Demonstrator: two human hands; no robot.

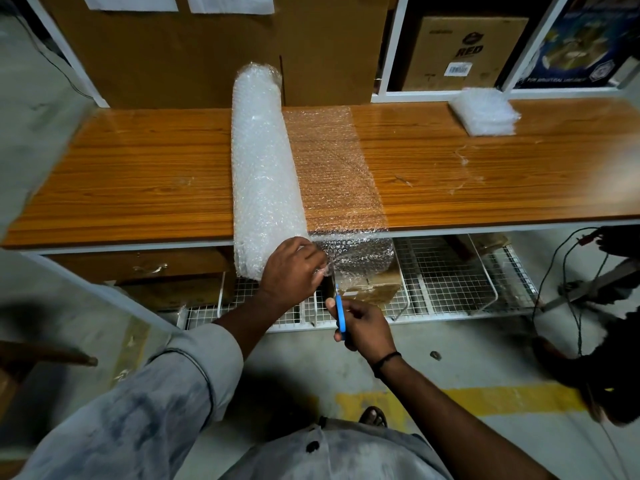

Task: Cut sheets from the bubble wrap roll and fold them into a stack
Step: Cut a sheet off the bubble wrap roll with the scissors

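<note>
A bubble wrap roll (263,168) lies across the wooden table (138,174), running from the back wall past the front edge. An unrolled sheet (336,168) spreads flat to its right and hangs over the front edge. My left hand (291,268) pinches the sheet's near edge beside the roll's end. My right hand (363,329) grips blue-handled scissors (340,311), their blades pointing up at the sheet's hanging edge. A stack of folded bubble wrap sheets (485,110) sits at the table's back right.
Cardboard boxes (464,53) stand in white shelving behind the table. Under the table, a wire mesh rack (450,271) holds brown cardboard. Cables and a dark object (595,282) lie on the floor at the right. A yellow line (485,400) crosses the concrete floor.
</note>
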